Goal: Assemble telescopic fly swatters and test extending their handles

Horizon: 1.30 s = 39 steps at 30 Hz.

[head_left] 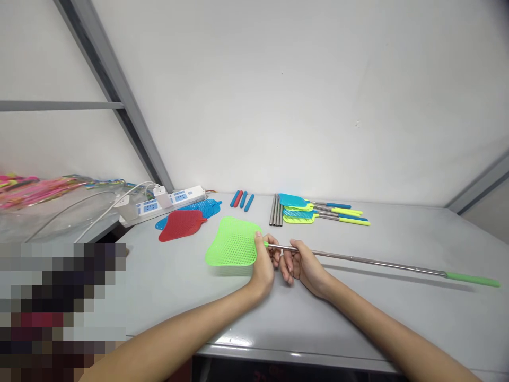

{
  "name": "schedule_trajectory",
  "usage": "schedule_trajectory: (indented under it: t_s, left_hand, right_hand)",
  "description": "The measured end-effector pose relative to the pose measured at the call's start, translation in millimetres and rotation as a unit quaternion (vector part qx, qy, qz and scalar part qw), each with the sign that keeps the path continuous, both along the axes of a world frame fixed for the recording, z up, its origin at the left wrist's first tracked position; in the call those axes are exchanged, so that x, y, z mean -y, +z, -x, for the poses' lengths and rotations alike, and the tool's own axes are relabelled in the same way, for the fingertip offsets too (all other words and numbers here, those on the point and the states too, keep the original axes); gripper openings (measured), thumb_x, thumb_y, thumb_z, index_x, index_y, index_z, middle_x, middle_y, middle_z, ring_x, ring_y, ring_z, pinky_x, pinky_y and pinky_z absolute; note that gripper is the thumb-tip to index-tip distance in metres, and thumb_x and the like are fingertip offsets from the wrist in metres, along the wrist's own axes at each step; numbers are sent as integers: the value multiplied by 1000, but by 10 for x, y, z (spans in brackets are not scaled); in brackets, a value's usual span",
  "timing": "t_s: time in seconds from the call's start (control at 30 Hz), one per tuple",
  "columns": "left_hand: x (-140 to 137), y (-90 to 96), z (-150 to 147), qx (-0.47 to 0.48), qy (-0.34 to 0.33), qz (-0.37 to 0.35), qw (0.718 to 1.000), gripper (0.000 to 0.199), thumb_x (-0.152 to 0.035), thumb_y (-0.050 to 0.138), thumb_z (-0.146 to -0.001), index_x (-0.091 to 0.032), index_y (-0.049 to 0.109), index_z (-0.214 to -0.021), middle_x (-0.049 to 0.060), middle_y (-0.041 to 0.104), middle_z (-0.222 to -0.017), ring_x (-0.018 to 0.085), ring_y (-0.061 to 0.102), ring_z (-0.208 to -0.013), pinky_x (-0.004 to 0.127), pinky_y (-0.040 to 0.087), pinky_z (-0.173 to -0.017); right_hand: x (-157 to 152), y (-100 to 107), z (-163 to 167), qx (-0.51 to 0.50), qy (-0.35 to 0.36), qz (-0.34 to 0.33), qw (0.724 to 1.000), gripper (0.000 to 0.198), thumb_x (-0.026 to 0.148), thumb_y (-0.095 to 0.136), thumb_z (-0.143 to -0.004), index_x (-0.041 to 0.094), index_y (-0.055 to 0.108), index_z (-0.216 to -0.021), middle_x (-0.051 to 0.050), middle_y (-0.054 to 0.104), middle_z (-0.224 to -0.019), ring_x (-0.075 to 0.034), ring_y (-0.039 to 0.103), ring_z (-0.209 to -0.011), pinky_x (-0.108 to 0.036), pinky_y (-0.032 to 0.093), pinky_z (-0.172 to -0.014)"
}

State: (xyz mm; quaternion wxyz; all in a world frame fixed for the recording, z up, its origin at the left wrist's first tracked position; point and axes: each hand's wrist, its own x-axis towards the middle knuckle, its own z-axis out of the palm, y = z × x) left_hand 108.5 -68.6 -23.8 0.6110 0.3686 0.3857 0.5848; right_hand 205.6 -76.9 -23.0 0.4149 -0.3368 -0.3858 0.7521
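A fly swatter (234,245) with a light green mesh head, a metal telescopic rod drawn out long and a green grip (472,279) lies level above the table, its grip pointing right. My left hand (265,260) is closed on it where the head joins the rod, thumb on the mesh edge. Just to the right, my right hand (304,265) pinches the metal rod (374,261) between thumb and fingers. Behind my hands, several metal tubes (275,211) lie side by side, next to a pile of blue and yellow swatters (296,201).
A red swatter head (182,225) overlaps blue ones (210,207) on the left. Several blue and red grips (240,199) lie near the wall. A white power strip (175,199) with plugged-in chargers and cables sits at the back left, near bagged colourful items (43,193).
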Motion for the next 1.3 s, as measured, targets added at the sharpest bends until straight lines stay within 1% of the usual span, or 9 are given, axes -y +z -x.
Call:
schedule_trajectory:
  t_s: [0.17, 0.33, 0.53, 0.73, 0.83, 0.97, 1.3]
  left_hand:
    - [-48, -53, 14, -15, -20, -6, 1000, 51, -57, 18, -75, -17, 40, -54, -4, 33, -35, 7, 30, -31, 18, 22, -34]
    - [-96, -72, 33, -29, 4, -11, 1000, 49, -57, 19, -76, -18, 39, -55, -5, 32, -35, 7, 29, -32, 19, 23, -36]
    - [-115, -80, 38, -11, 8, -6, 1000, 46, -57, 22, -75, -18, 38, -55, -5, 32, -37, 7, 29, -33, 19, 23, -37]
    - [-119, -74, 37, 27, 20, 18, 999, 48, -61, 24, -72, -18, 39, -58, -6, 33, -37, 7, 30, -33, 18, 22, -36]
    - [-130, -67, 41, 47, 29, 31, 998, 47, -61, 26, -72, -18, 38, -58, -6, 32, -36, 6, 30, -32, 18, 22, -35]
    - [-134, -60, 42, 52, 30, 26, 998, 48, -62, 26, -71, -18, 38, -57, -6, 31, -36, 6, 30, -31, 18, 21, -35]
    - [-129, -49, 42, 43, 24, 16, 999, 48, -62, 26, -71, -18, 38, -57, -6, 31, -36, 6, 30, -32, 18, 22, -35]
  right_hand:
    - [-19, 0, -23, 8, -13, 17, 1000, 47, 40, 25, -77, 16, 43, -41, -4, 51, -39, -10, 41, -32, -22, 30, -37]
    - [-27, 8, -44, -5, -17, 15, 1000, 44, 41, 32, -76, 16, 43, -42, -2, 49, -40, -10, 41, -34, -23, 29, -40]
    - [-52, 31, -74, -52, -22, 23, 998, 44, 44, 38, -75, 15, 42, -42, 0, 46, -41, -9, 39, -37, -24, 27, -43]
    - [-52, 40, -93, -122, -32, 26, 992, 46, 44, 38, -75, 15, 42, -41, 0, 43, -42, -9, 37, -39, -25, 25, -44]
    - [-52, 42, -110, -150, -23, 28, 988, 46, 46, 36, -75, 14, 44, -42, -1, 44, -45, -10, 37, -40, -25, 25, -45]
    - [-51, 37, -127, -182, -15, 20, 983, 46, 47, 34, -75, 14, 46, -45, -1, 44, -47, -11, 38, -41, -26, 25, -45]
    - [-47, 19, -121, -189, -20, 9, 982, 46, 46, 34, -76, 14, 46, -44, -2, 44, -46, -11, 38, -42, -26, 25, -45]
